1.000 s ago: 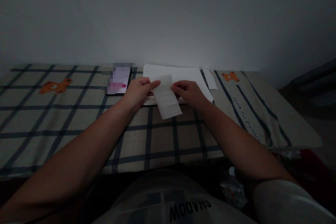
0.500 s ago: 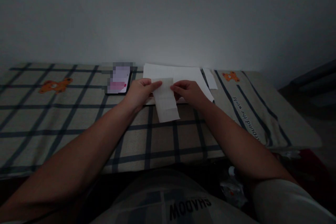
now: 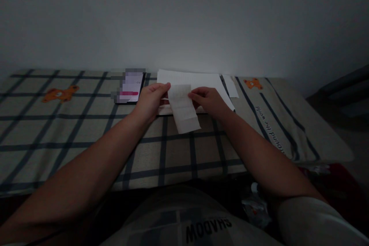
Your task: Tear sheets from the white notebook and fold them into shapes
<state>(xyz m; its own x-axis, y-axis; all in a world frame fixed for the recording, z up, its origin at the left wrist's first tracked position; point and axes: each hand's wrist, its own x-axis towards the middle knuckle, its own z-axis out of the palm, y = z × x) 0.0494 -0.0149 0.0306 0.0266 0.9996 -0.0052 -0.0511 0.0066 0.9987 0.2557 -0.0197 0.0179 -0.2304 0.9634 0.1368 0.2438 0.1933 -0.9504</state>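
A narrow strip of creased white paper [image 3: 183,109] hangs between my hands, its lower end folded over and tilted toward me. My left hand [image 3: 152,98] is closed at the strip's upper left edge, thumb on top and the other fingers partly hidden. On the opposite edge, my right hand [image 3: 206,98] pinches the paper between thumb and fingertips. Behind and beneath them lies a larger stack of white paper sheets [image 3: 198,78] on the checked cloth.
A lit phone [image 3: 133,86] lies left of the sheets, partly pixelated. To their right is a small paper piece [image 3: 230,86]. The checked tablecloth [image 3: 95,130] covers the table against a grey wall [image 3: 184,19]. A plastic bottle [image 3: 255,203] stands below the front edge.
My left thumb has slid left and up, from the strip's face to its edge. The strip's lower end has swung slightly right. My right hand stays nearly still.
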